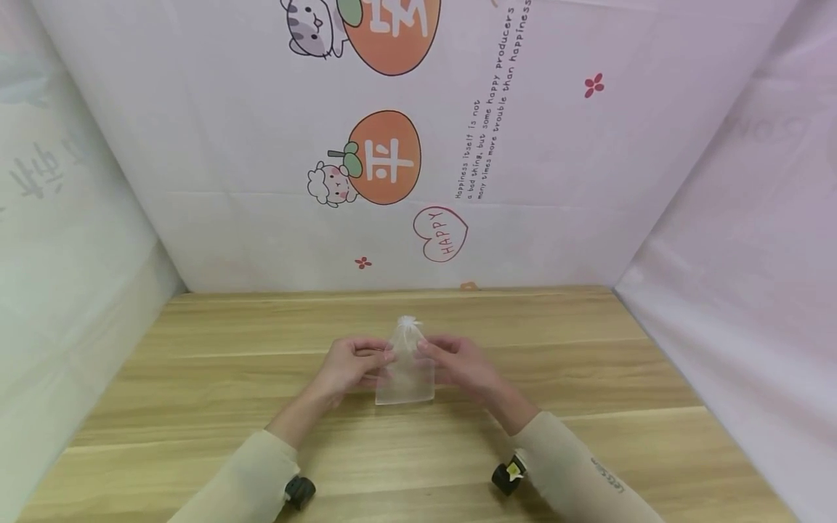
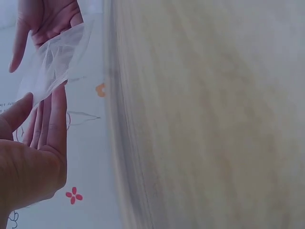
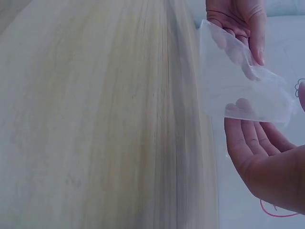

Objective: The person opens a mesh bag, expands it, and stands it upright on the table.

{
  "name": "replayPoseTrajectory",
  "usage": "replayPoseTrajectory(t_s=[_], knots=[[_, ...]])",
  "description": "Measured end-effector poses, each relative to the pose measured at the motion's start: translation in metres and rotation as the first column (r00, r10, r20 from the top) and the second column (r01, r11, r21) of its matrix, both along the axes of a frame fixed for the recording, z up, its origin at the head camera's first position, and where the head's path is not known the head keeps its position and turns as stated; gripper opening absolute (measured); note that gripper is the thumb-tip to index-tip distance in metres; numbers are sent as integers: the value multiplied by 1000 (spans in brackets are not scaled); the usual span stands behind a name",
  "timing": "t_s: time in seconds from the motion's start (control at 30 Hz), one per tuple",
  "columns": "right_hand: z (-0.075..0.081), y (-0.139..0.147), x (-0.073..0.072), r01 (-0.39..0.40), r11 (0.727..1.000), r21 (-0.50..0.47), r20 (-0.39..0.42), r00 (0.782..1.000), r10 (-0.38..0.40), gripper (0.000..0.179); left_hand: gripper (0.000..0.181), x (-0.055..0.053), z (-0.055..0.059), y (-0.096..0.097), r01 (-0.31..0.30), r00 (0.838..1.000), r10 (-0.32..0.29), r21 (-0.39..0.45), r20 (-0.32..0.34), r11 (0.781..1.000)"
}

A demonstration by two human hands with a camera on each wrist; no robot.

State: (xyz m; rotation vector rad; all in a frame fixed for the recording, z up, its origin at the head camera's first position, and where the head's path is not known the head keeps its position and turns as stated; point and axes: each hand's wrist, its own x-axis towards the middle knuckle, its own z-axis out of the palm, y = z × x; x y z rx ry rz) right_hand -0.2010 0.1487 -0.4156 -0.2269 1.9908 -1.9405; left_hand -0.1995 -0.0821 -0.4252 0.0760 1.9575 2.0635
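Between my two hands is a sheer white drawstring pouch (image 1: pixel 407 381), gathered at its neck, with its flat bottom toward me. My left hand (image 1: pixel 345 365) pinches the pouch's left side, thumb in front and fingers behind. On the other side, my right hand (image 1: pixel 466 363) lays straight fingers behind the pouch; these show through the mesh in the right wrist view. Its thumb stands a little apart from the mesh in the left wrist view. The pouch (image 3: pixel 238 78) looks flat, and I see nothing inside it.
A wood-grain table (image 1: pixel 196 399) lies beneath the hands. White printed cloth (image 1: pixel 536 145) hangs behind it, and plain pale cloth walls stand at both sides. Black wrist devices (image 1: pixel 506 476) sit by both sleeves.
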Motion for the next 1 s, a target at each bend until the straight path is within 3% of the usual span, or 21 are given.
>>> replayPoseTrajectory(t_s=[0.27, 0.67, 0.83, 1.0], knots=[[0, -8, 2, 65, 997, 45, -50, 997, -63, 34, 28, 5, 2, -1, 26, 999, -25, 26, -45, 999], [-2, -12, 2, 131, 991, 33, -62, 990, -129, 26, 27, 6, 0, 0, 37, 997, -34, 43, -64, 998], [-3, -12, 2, 131, 990, 47, -81, 989, -127, 30, 34, 4, -1, 2, -13, 1000, 13, 21, -17, 1000], [3, -13, 6, 121, 992, 44, -95, 989, -116, 29, 35, 0, 1, 4, -83, 995, 81, 50, 50, 995]])
